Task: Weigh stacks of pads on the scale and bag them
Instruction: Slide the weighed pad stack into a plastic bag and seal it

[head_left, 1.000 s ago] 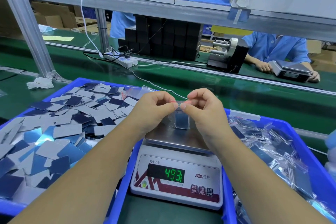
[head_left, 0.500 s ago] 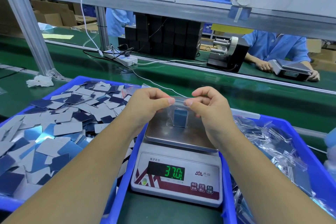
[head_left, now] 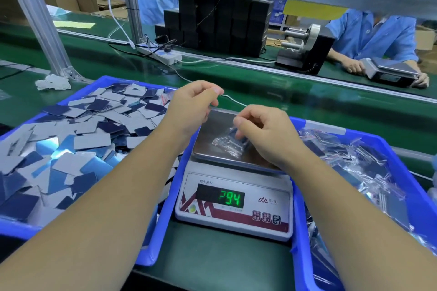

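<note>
bagged pads (head_left: 230,143) on scale (head_left: 234,198), right hand (head_left: 267,134) gripping

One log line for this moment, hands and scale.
right hand: holds bagged pads on scale | left hand: raised, fingers curled, contents unclear | display: lit

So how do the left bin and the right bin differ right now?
The left bin holds loose grey and blue pads, bare and scattered flat. The right bin holds pads already sealed in clear, shiny bags, piled crumpled. Both are blue plastic trays flanking the scale.
</note>
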`<action>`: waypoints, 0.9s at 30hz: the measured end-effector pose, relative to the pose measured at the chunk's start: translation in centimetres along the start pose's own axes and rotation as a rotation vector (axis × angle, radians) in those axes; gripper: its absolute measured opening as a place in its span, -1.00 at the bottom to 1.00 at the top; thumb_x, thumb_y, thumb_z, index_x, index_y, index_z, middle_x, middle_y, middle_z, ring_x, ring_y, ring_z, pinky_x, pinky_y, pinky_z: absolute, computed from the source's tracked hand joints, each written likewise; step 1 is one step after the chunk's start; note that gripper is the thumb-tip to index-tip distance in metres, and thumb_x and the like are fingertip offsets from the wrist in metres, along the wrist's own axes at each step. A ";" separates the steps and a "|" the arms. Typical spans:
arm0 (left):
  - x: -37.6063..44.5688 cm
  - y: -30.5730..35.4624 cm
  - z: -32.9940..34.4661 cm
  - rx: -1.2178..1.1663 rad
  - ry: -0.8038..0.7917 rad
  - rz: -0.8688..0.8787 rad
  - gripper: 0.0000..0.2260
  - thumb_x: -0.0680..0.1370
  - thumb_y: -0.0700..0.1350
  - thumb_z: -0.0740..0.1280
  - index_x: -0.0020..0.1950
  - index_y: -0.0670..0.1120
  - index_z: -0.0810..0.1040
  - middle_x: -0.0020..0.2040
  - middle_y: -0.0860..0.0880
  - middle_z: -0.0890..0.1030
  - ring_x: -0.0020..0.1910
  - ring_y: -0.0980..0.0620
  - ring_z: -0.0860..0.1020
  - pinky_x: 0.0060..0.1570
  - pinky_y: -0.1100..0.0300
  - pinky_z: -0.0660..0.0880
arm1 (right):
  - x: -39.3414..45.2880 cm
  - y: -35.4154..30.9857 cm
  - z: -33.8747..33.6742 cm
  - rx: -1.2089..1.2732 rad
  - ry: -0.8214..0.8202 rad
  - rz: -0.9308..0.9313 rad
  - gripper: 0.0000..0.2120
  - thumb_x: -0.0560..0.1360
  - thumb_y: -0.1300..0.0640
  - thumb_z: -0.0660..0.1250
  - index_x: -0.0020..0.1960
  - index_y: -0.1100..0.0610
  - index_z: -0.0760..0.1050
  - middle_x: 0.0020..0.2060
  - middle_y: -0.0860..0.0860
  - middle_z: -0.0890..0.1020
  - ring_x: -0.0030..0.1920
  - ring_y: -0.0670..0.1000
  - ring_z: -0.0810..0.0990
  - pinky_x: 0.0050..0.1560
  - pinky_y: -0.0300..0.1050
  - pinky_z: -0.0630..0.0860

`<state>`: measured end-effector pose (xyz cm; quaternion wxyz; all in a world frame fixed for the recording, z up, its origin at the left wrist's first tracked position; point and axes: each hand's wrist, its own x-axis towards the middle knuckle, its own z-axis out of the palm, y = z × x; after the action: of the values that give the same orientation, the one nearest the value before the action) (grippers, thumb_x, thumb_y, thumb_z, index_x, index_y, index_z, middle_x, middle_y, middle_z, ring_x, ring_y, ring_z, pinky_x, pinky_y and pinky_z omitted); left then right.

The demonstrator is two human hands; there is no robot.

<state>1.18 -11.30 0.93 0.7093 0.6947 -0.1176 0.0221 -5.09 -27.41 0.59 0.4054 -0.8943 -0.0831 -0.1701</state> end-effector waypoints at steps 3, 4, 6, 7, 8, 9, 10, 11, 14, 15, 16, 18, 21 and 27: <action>-0.1 0.0 0.1 0.071 0.019 0.055 -0.84 0.58 -0.19 0.29 -0.13 -0.07 0.63 -0.45 0.12 0.42 -0.48 0.16 0.33 -0.40 0.31 0.31 | 0.1 0.1 -0.2 -0.033 0.048 0.026 -0.84 0.49 0.08 0.33 -0.26 0.00 0.57 -0.39 -0.11 0.66 -0.28 -0.04 0.63 -0.12 -0.07 0.55; -0.2 0.0 0.1 0.102 0.026 0.072 -0.83 0.58 -0.18 0.28 -0.15 -0.05 0.63 -0.49 0.16 0.41 -0.49 0.19 0.34 -0.39 0.31 0.32 | 0.2 0.1 -0.3 -0.062 0.057 0.034 -0.84 0.50 0.10 0.34 -0.26 0.00 0.57 -0.38 -0.11 0.66 -0.27 -0.04 0.63 -0.11 -0.06 0.56; -0.2 -0.1 0.1 0.156 0.032 0.098 -0.81 0.59 -0.16 0.28 -0.17 -0.01 0.61 -0.53 0.19 0.43 -0.49 0.24 0.35 -0.32 0.25 0.34 | 0.2 0.2 -0.2 -0.104 0.053 0.042 -0.85 0.49 0.12 0.35 -0.25 0.01 0.58 -0.39 -0.09 0.65 -0.25 -0.03 0.62 -0.08 -0.03 0.55; -0.3 -0.1 0.1 0.172 0.031 0.110 -0.82 0.59 -0.15 0.28 -0.18 0.00 0.61 -0.53 0.20 0.42 -0.49 0.24 0.34 -0.30 0.22 0.34 | 0.1 0.3 -0.1 -0.115 0.047 0.042 -0.86 0.49 0.12 0.35 -0.24 0.02 0.58 -0.39 -0.09 0.65 -0.25 -0.02 0.62 -0.08 -0.02 0.55; -0.3 -0.2 0.1 0.179 0.030 0.122 -0.82 0.58 -0.15 0.29 -0.18 0.00 0.61 -0.54 0.18 0.41 -0.49 0.22 0.33 -0.32 0.21 0.32 | 0.1 0.3 0.0 -0.125 0.044 0.042 -0.86 0.49 0.13 0.35 -0.24 0.02 0.59 -0.38 -0.09 0.65 -0.25 -0.03 0.62 -0.09 -0.03 0.55; -0.3 -0.2 0.1 0.182 0.030 0.131 -0.83 0.58 -0.15 0.29 -0.18 -0.01 0.61 -0.54 0.16 0.39 -0.49 0.19 0.31 -0.35 0.22 0.31 | 0.1 0.3 0.0 -0.132 0.044 0.041 -0.86 0.49 0.13 0.35 -0.23 0.03 0.59 -0.38 -0.09 0.65 -0.26 -0.03 0.61 -0.10 -0.05 0.54; -0.3 -0.2 0.1 0.184 0.032 0.138 -0.83 0.58 -0.15 0.29 -0.18 -0.02 0.61 -0.55 0.15 0.37 -0.49 0.17 0.29 -0.38 0.23 0.29 | 0.1 0.3 0.0 -0.137 0.047 0.041 -0.87 0.49 0.13 0.35 -0.23 0.03 0.59 -0.38 -0.09 0.65 -0.26 -0.04 0.60 -0.11 -0.07 0.54; -0.3 -0.1 0.1 0.187 0.033 0.145 -0.83 0.58 -0.15 0.29 -0.18 -0.02 0.61 -0.55 0.14 0.35 -0.49 0.16 0.28 -0.41 0.24 0.27 | 0.1 0.3 -0.1 -0.140 0.053 0.040 -0.87 0.49 0.14 0.35 -0.23 0.03 0.59 -0.38 -0.10 0.64 -0.27 -0.06 0.60 -0.13 -0.10 0.53; -0.4 -0.1 0.1 0.192 0.021 0.165 -0.82 0.58 -0.16 0.29 -0.20 -0.01 0.60 -0.56 0.14 0.35 -0.50 0.15 0.26 -0.45 0.26 0.23 | 0.2 0.3 -0.1 -0.146 0.064 0.036 -0.86 0.49 0.15 0.34 -0.23 0.03 0.59 -0.38 -0.10 0.64 -0.28 -0.07 0.58 -0.16 -0.15 0.50; -0.4 -0.1 0.1 0.189 0.016 0.171 -0.81 0.58 -0.16 0.29 -0.20 -0.02 0.60 -0.56 0.14 0.34 -0.51 0.16 0.26 -0.47 0.28 0.23 | 0.1 0.3 -0.1 -0.142 0.062 0.039 -0.86 0.49 0.16 0.34 -0.23 0.03 0.60 -0.38 -0.10 0.64 -0.28 -0.06 0.59 -0.16 -0.15 0.50; -0.4 -0.1 0.1 0.187 0.011 0.175 -0.81 0.58 -0.17 0.29 -0.20 -0.02 0.60 -0.57 0.14 0.33 -0.52 0.16 0.25 -0.48 0.29 0.22 | 0.1 0.3 -0.1 -0.137 0.058 0.042 -0.85 0.50 0.16 0.34 -0.23 0.03 0.60 -0.38 -0.09 0.64 -0.28 -0.05 0.59 -0.17 -0.16 0.49; -0.5 -0.1 0.1 0.184 0.004 0.179 -0.81 0.58 -0.17 0.28 -0.20 -0.03 0.59 -0.57 0.14 0.32 -0.52 0.15 0.23 -0.48 0.30 0.21 | 0.1 0.3 -0.1 -0.138 0.053 0.041 -0.86 0.50 0.17 0.34 -0.23 0.05 0.60 -0.37 -0.08 0.65 -0.29 -0.05 0.58 -0.18 -0.17 0.47; -0.4 -0.2 0.1 0.190 -0.006 0.179 -0.81 0.57 -0.17 0.28 -0.22 -0.02 0.59 -0.55 0.13 0.32 -0.50 0.13 0.23 -0.47 0.30 0.20 | 0.1 0.3 -0.1 -0.146 0.050 0.036 -0.87 0.50 0.17 0.34 -0.21 0.07 0.61 -0.37 -0.08 0.65 -0.28 -0.04 0.58 -0.17 -0.17 0.47; -0.5 -0.1 0.2 0.177 -0.035 0.183 -0.85 0.47 -0.04 0.29 -0.26 0.05 0.60 -0.42 -0.10 0.35 -0.43 0.06 0.25 -0.40 0.21 0.23 | 0.1 0.3 -0.1 -0.144 0.039 0.040 -0.87 0.50 0.16 0.34 -0.20 0.07 0.61 -0.36 -0.08 0.65 -0.26 -0.04 0.59 -0.17 -0.16 0.49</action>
<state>0.66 -11.43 0.74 0.6380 0.7413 -0.1904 0.0851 -4.96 -27.68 0.48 0.3447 -0.9192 -0.0447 -0.1851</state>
